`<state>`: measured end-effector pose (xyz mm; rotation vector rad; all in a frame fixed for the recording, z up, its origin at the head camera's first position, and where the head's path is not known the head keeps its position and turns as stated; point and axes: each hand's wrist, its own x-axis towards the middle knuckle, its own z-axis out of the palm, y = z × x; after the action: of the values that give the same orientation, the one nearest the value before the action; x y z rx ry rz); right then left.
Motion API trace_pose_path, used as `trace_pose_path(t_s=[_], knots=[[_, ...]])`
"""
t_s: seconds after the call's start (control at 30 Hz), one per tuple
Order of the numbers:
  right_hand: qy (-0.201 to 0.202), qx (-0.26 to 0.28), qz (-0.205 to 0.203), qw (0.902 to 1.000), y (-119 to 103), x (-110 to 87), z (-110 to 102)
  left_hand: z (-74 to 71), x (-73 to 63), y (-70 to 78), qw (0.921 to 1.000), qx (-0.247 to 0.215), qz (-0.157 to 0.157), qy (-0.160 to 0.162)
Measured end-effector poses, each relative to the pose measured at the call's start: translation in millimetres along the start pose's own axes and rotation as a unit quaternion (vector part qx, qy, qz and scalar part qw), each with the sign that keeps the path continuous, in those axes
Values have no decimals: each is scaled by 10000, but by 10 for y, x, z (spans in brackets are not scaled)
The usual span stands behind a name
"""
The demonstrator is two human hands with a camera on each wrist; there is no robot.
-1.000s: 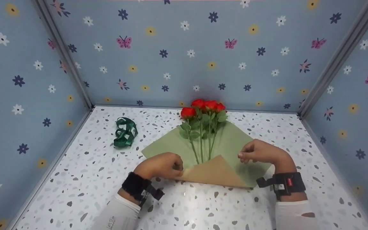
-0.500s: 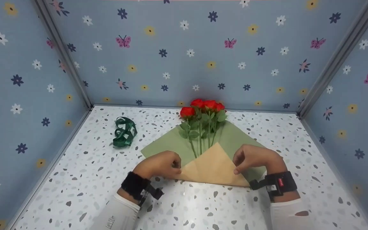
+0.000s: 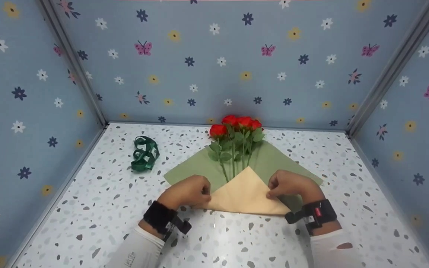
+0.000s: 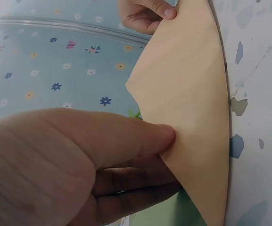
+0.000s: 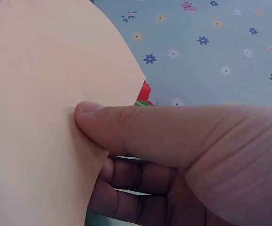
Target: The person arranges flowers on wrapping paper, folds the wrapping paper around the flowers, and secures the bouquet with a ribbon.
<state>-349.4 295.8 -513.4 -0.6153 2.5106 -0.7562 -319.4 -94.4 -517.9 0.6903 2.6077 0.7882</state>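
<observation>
A sheet of wrapping paper (image 3: 184, 169), green inside and tan outside, lies spread on the table. Its near corner is folded up as a tan flap (image 3: 244, 193) over the lower rose stems. My left hand (image 3: 188, 191) pinches the flap's left edge, thumb on the tan face and fingers behind it, as the left wrist view shows. On the other side, my right hand (image 3: 289, 184) pinches the right edge, its thumb (image 5: 98, 120) pressed on the tan face. Several red roses (image 3: 237, 123) with green leaves lie on the paper, blooms toward the back wall; their stem ends are hidden.
A loose bundle of dark green ribbon (image 3: 145, 154) lies on the speckled table (image 3: 99, 208), left of the paper. Patterned blue panels (image 3: 214, 63) enclose the table at the back and both sides.
My right hand has moved left and down from above the paper and taken hold of the flap's right edge. The flap has risen further over the stems. My left hand stays nearly in place.
</observation>
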Motion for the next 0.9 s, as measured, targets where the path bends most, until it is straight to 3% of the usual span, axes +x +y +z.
trace_pose_path(t_s=[0.13,0.27,0.53,0.67,0.83,0.9], knots=[[-60,-45,251,9997,6,32,39,26,1,33,9998,112,-167,64],[-44,-87,296,9995,14,49,63,62,8,49,9989,417,-94,210],[277,-213,219,9992,-64,15,90,101,-8,3,9894,1253,683,281],[596,-413,281,9970,-287,1,114,65,-26,-9,9913,1164,604,87],[671,-762,596,9930,-692,-3,267,43,-25,-58,9945,914,506,-48],[627,-894,516,9927,-819,28,352,39,-27,-71,9957,796,475,-46]])
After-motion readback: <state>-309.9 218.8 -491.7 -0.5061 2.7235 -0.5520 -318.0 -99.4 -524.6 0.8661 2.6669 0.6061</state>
